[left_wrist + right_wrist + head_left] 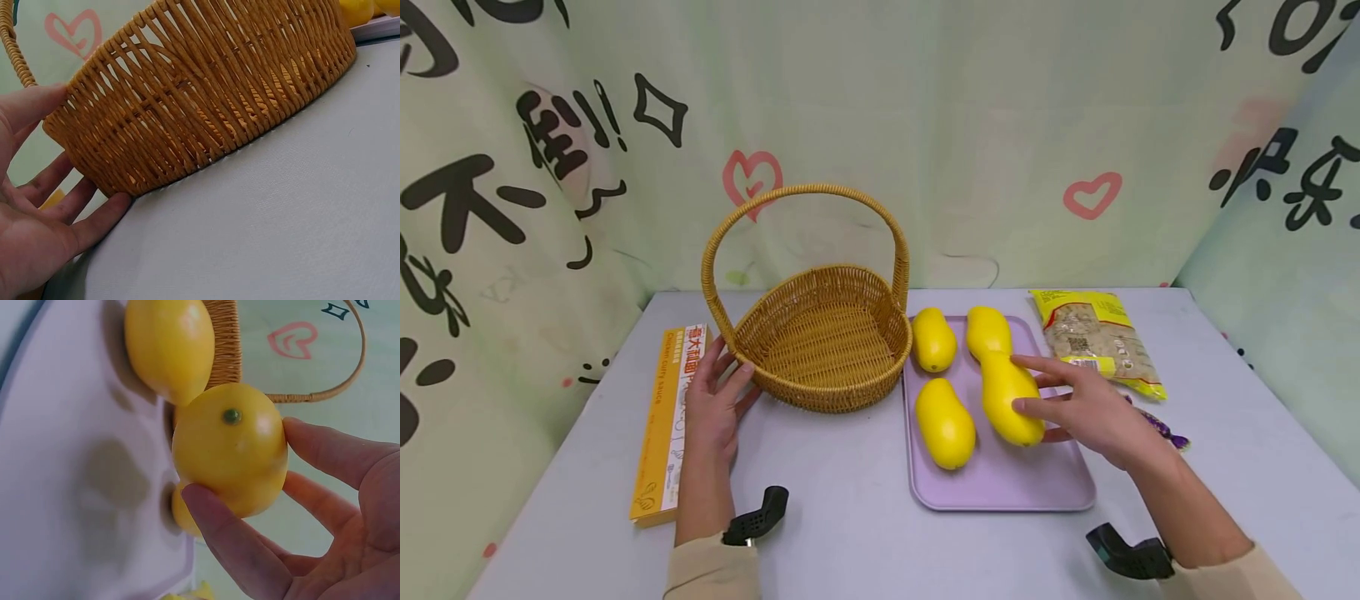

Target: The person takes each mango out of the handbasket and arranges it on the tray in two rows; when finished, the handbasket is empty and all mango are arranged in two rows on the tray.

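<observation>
My left hand [713,408] holds the left side of a woven wicker basket [820,392] with a tall arched handle. In the left wrist view, the thumb lies on the basket's rim and the fingers touch its lower side. The basket looks empty inside. With thumb and fingers, my right hand [1101,408] grips a smooth yellow oval fruit [1007,396], mango-like, with a small green stem nub. A separate shadow below suggests it is off the lilac tray [1000,495]. Three more such fruits lie there: rear left [934,340], front left [945,423] and behind the held one [988,332].
A yellow and white curry sauce box [658,433] lies left of the basket, partly behind my left hand. Right of the tray are a yellow-topped clear packet [1097,333] and a purple-wrapped candy [1165,427]. A printed curtain [985,167] stands behind the table.
</observation>
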{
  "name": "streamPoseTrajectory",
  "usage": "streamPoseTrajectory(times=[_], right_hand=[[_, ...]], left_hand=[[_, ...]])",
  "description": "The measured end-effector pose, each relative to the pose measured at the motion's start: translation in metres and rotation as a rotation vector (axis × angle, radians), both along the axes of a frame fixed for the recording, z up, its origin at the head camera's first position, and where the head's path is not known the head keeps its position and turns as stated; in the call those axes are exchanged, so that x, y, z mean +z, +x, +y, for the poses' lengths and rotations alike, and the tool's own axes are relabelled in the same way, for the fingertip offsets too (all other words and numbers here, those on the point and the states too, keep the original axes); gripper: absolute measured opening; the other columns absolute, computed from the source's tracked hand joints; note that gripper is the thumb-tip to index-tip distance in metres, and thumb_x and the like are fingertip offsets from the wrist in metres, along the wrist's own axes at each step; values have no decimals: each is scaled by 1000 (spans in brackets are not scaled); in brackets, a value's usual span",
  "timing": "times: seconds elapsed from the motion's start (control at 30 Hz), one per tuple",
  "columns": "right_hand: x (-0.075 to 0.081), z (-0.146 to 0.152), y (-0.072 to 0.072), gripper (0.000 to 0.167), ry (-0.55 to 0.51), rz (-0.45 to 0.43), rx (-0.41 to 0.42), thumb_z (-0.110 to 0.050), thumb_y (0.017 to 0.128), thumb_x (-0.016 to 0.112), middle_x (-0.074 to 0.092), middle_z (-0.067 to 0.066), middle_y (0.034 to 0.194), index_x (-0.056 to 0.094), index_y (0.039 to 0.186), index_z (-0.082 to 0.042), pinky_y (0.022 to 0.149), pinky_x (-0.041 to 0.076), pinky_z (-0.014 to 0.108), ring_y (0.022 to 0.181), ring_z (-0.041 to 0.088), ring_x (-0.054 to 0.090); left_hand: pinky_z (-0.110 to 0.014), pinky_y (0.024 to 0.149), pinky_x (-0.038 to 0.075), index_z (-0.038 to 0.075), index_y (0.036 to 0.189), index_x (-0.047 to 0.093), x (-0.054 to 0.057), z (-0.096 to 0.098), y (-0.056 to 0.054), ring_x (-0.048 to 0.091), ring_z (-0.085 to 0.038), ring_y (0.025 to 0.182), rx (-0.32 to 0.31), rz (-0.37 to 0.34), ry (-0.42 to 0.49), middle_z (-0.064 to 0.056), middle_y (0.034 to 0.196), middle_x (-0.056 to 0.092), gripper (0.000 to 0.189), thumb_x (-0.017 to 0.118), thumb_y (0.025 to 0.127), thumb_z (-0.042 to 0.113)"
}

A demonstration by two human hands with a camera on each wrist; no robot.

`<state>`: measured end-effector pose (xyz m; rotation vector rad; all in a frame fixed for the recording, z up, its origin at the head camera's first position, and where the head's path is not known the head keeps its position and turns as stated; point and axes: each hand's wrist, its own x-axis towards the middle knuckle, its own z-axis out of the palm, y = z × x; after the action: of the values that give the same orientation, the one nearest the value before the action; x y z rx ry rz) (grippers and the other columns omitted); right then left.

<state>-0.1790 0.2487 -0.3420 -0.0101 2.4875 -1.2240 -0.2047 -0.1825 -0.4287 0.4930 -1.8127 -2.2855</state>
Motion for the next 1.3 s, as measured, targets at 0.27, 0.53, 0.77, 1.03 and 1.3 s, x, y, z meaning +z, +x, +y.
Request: streamPoseTrajectory(times=[0.27, 0.53, 0.77, 1.03, 1.3], right_hand=[[-17, 4, 2, 75, 23, -56, -36, -35, 94, 76, 42, 29, 150, 42, 159, -18, 83, 64, 41, 112, 33, 60], [-26, 6, 2, 71, 39, -73, -53, -31, 97, 73, 41, 32, 149, 42, 159, -15, 82, 64, 41, 109, 32, 60], [-26, 6, 2, 70, 48, -73, -57, -31, 98, 71, 41, 32, 149, 41, 159, -14, 81, 64, 40, 108, 33, 59], [-24, 6, 2, 69, 43, -61, -34, -32, 99, 69, 41, 34, 151, 41, 159, -13, 78, 64, 40, 111, 35, 60], [-22, 5, 3, 69, 26, -66, -25, -32, 99, 69, 42, 33, 151, 40, 159, -12, 77, 64, 41, 112, 34, 62]], left_hand=[[-45, 112, 49, 39, 157, 41, 0, 0, 0, 50, -18, 140, -3, -6, 4, -1, 158, 43, 66, 64, 102, 10], [-46, 112, 49, 42, 156, 43, 0, 0, 0, 50, -17, 139, 9, -21, -1, 1, 158, 44, 66, 65, 102, 11], [-45, 111, 51, 42, 156, 42, -1, 0, 0, 50, -18, 140, 10, -20, -5, 1, 159, 44, 66, 65, 102, 11], [-44, 111, 51, 42, 156, 42, 0, 0, 1, 50, -18, 141, 9, -21, -8, 1, 159, 44, 66, 64, 102, 10], [-43, 109, 52, 41, 156, 43, 0, 0, 0, 50, -19, 141, 6, -16, -10, 1, 159, 44, 66, 64, 102, 10]])
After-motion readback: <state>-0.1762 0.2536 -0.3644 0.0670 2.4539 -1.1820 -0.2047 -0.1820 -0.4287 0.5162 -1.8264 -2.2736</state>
